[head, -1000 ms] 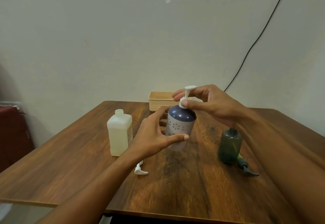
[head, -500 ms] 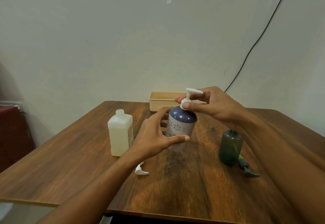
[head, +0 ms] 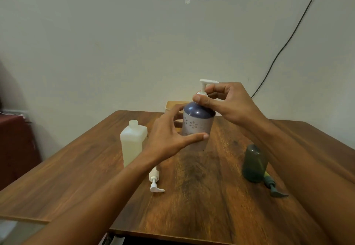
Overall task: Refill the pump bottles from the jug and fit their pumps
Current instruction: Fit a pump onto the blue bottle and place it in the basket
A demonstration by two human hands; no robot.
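change: pump head turned since a second ago, its nozzle now points right; purple bottle sits higher in view; right thumb moved onto the collar
jug (head: 132, 144): left on the table, translucent white plastic, square body, open neck, pale liquid inside, upright
left hand (head: 169, 137): wrapped round the purple bottle's side, thumb across the front
white pump (head: 155, 181): lying loose on the table (head: 192, 206), just beside the jug
purple bottle (head: 197, 123): mid table, rounded dark shoulder, pale flower print; fill level unclear
fitted pump (head: 206, 84): white, in the purple bottle's neck
right hand (head: 228, 102): fingers pinched on the pump collar
green bottle (head: 254, 163): right, dark translucent, open top, contents unclear
green pump (head: 273, 188): lying beside the green bottle
basket (head: 173, 105): beige, behind the hands, contents hidden
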